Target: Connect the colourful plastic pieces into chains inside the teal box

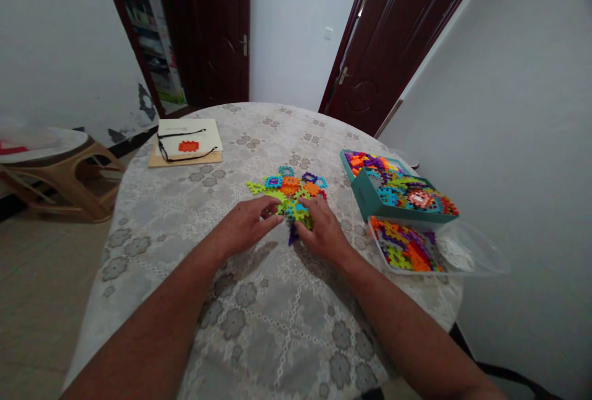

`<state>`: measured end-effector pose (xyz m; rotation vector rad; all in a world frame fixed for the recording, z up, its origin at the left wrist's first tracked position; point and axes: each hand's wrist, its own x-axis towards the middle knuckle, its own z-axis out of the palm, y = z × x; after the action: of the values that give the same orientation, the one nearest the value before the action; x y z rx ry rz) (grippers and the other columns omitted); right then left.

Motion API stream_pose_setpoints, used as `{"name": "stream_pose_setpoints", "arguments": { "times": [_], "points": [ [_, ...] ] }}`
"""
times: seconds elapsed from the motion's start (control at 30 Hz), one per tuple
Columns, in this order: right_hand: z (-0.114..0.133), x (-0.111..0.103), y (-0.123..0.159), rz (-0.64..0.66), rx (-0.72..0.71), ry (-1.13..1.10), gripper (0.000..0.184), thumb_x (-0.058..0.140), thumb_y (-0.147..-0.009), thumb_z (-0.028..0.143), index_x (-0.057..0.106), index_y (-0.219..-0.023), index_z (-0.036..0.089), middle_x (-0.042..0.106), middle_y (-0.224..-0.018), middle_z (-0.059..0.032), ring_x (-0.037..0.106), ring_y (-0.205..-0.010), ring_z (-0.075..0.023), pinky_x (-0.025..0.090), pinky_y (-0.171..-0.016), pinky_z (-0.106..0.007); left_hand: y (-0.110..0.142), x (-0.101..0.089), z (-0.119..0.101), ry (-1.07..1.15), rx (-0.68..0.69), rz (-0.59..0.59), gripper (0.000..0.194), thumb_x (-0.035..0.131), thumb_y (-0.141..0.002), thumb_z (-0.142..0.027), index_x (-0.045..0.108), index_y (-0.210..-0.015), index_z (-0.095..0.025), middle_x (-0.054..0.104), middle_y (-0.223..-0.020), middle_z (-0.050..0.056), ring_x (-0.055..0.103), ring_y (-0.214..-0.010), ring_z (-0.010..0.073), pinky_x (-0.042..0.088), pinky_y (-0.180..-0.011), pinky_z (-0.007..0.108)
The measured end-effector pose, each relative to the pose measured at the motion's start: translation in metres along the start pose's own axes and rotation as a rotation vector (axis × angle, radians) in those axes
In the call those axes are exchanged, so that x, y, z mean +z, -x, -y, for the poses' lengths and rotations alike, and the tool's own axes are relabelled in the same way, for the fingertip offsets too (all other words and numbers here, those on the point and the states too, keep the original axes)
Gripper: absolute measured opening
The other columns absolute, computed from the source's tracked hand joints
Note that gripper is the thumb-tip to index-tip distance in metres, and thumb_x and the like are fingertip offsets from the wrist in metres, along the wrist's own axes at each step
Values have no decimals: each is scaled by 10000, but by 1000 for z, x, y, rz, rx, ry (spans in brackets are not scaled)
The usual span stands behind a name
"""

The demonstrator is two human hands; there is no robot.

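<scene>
Flat, colourful interlocking plastic pieces with toothed edges [291,185] form a cluster at the middle of the table, in orange, blue, purple and lime green. My left hand [252,222] is at the near left side of the cluster, thumb and forefinger apart, with nothing visible between them. At the near right side, my right hand [322,232] has its thumb and fingers around a lime-green toothed piece [303,214]. A purple piece [291,235] sticks out just below, by the right thumb. The fingers hide part of the cluster.
To the right stand a teal box [370,198] and a clear plastic tub [393,270], both full of similar pieces. Eyeglasses [163,152] and an orange piece [189,146] lie on a notebook [203,130] at the far left. A patterned cloth [259,326] covers the round table.
</scene>
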<state>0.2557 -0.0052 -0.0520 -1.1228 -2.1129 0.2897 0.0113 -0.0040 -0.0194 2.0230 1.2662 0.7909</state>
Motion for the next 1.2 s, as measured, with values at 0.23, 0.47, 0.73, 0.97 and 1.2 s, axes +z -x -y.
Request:
{"name": "stream_pose_setpoints", "arguments": {
  "times": [0.23,0.47,0.73,0.97,1.2],
  "points": [
    [25,12,5,190,-194,-87,653,659,-969,224,448,-1582,307,579,-1417,-138,568,-1314,-283,515,-1103,-483,-2,0,2,-19,6,108,252,585,-932,-420,723,-1015,-226,741,-934,36,646,-855,208,499,-775,325],
    [-2,-19,-2,21,-38,70,411,579,-1005,241,594,-1415,208,652,-1332,-166,611,-1255,-297,511,-1094,-485,0,-9,16,64,-162,135,201,620,-887,-444,638,-939,-250,715,-818,-8,657,-680,181,478,-628,294],
    [13,-26,4,430,27,248,417,745,-948,441,675,-1298,225,675,-1250,-118,657,-1092,-271,534,-936,-396,1,0,16,-80,-140,235,211,636,-880,-455,681,-954,-263,729,-794,-7,634,-688,188,415,-651,305],
    [19,-12,-1,423,49,325,225,563,-1039,342,712,-1089,181,692,-1084,-112,640,-953,-230,483,-846,-333,-3,-5,17,-154,-96,266,252,595,-881,-475,686,-871,-240,657,-746,-5,579,-697,194,364,-641,310],
    [6,-17,-4,115,228,-51,341,426,-1100,341,648,-879,205,669,-806,-23,616,-781,-174,431,-754,-278,-2,4,9,-175,-29,218,158,581,-908,-380,621,-865,-233,659,-793,0,571,-741,181,362,-680,304]
  ]
}}
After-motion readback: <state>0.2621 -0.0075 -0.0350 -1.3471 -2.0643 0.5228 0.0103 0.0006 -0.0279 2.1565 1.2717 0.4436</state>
